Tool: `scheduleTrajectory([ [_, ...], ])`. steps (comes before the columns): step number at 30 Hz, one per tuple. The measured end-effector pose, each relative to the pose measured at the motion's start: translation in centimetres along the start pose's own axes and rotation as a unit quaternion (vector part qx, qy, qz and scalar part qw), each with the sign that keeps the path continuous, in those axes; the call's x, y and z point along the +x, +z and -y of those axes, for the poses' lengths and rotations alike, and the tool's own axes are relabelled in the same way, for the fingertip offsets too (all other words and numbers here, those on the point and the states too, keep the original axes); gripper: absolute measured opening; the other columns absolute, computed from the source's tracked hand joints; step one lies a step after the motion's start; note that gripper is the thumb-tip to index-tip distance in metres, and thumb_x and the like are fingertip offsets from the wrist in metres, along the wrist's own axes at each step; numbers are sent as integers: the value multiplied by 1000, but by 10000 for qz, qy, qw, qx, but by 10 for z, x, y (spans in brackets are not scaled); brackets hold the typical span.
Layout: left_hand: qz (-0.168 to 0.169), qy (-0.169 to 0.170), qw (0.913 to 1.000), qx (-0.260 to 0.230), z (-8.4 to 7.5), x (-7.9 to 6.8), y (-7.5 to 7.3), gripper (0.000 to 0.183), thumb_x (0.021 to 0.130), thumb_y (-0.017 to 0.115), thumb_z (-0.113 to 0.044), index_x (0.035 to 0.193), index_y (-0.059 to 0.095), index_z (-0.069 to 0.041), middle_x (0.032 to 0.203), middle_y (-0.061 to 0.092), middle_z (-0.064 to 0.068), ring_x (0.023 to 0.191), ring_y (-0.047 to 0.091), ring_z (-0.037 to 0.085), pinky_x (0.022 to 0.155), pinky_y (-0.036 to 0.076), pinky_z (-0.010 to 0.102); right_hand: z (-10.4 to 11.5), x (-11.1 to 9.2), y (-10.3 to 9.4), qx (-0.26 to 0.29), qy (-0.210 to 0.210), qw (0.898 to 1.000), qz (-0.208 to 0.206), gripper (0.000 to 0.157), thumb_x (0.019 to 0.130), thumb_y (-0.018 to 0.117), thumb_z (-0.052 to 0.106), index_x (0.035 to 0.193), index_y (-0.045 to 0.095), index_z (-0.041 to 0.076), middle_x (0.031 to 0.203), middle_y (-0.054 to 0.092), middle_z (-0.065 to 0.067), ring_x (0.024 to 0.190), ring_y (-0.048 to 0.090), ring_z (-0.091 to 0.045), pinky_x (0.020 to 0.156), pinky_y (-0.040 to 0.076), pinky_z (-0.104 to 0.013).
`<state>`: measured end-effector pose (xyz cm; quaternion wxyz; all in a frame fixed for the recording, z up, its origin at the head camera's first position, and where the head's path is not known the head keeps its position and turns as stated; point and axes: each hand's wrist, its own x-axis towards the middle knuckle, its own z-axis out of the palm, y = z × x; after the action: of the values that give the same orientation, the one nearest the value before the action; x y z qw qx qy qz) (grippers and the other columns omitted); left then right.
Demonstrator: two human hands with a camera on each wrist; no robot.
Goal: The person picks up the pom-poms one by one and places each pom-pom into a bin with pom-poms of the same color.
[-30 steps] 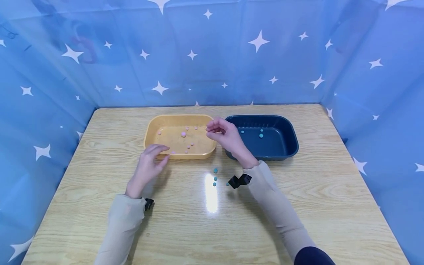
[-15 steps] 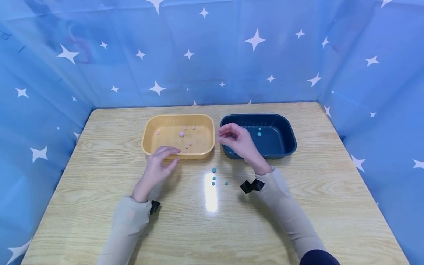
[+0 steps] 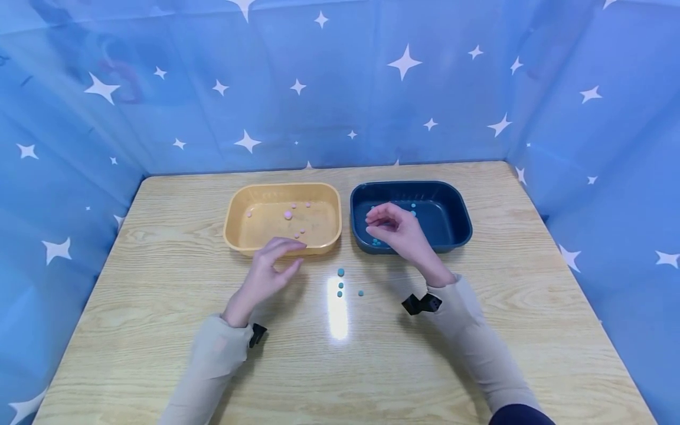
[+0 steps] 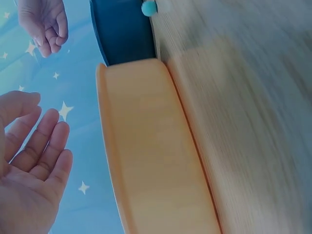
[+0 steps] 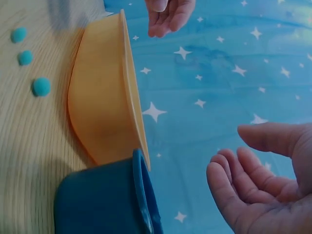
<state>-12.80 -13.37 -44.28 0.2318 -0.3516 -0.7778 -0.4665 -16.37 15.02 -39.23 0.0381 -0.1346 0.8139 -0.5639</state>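
My left hand [image 3: 271, 271] hovers by the front rim of the yellow tray [image 3: 228, 230], fingers loosely bent and thumb apart, nothing between them. Inside that tray lie several small pink balls, among them a larger pink ball [image 3: 288, 215]. My right hand [image 3: 401, 233] is over the left part of the navy tray [image 3: 462, 218]. In the right wrist view its thumb and fingers [image 5: 222, 187] are parted and hold nothing. Small teal balls [image 3: 376, 242] show in the navy tray below that hand; another teal ball [image 3: 413, 205] lies farther back, partly hidden companions beside it.
Several teal balls lie on the wooden table [image 3: 297, 378] in front of the trays, including a larger teal ball [image 3: 341, 272] and a small teal one [image 3: 360, 293] off to the right. A blue curtain with white stars [image 3: 340, 77] encloses the table's back and sides.
My right hand has moved rightward from the yellow tray's right end to over the navy tray. My left hand has shifted right along the yellow tray's front rim.
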Motion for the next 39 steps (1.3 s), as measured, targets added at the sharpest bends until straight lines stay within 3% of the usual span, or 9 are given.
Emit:
scheduleTrajectory([
  [6, 237, -180, 9996, -35, -6, 3, 7, 33, 68, 73, 11, 99, 66, 4, 99, 67, 15, 94, 62, 30, 89, 49, 35, -5, -9, -12, -61, -73, 9999, -51, 21, 86, 68, 12, 105, 61, 4, 105, 63, -11, 92, 60, -19, 81, 50, -23],
  [12, 487, -408, 9976, -257, -11, 3, 16, 34, 70, 72, 9, 102, 66, 2, 102, 67, 14, 98, 60, 29, 92, 47, 35, -10, -18, -24, -22, -74, 9999, -118, 22, 87, 66, 10, 106, 61, 2, 106, 62, -17, 91, 60, -16, 80, 50, -21],
  [23, 728, -138, 9960, -492, -14, 3, 36, 34, 70, 72, 10, 103, 65, 5, 102, 65, 17, 97, 61, 29, 88, 50, 34, -22, -30, -49, -258, -80, 9983, -523, 21, 87, 66, 7, 105, 61, -2, 104, 62, -17, 88, 59, -10, 77, 49, -15],
  [32, 1118, -214, 9917, -602, -15, 3, 52, 31, 75, 70, 4, 105, 64, 2, 105, 65, 13, 102, 59, 26, 92, 47, 33, -34, -39, -68, -450, -190, 9957, -781, 20, 86, 65, 3, 104, 60, -5, 100, 62, -20, 84, 58, -4, 75, 48, -12],
  [35, 1259, -330, 9893, -664, -15, 3, 56, 30, 76, 69, 3, 106, 64, 3, 106, 65, 13, 103, 59, 25, 92, 47, 33, -26, -45, -70, -871, -343, 9920, -852, 20, 84, 65, -2, 102, 59, -8, 98, 62, -23, 83, 59, -11, 74, 47, -12],
  [39, 1390, -416, 9867, -729, -16, 4, 60, 33, 75, 70, 5, 107, 63, 3, 107, 64, 14, 103, 59, 25, 92, 47, 33, -34, -48, -76, -1684, -827, 9783, -877, 21, 80, 68, -6, 100, 60, -6, 95, 64, -19, 84, 60, -23, 74, 49, -19],
])
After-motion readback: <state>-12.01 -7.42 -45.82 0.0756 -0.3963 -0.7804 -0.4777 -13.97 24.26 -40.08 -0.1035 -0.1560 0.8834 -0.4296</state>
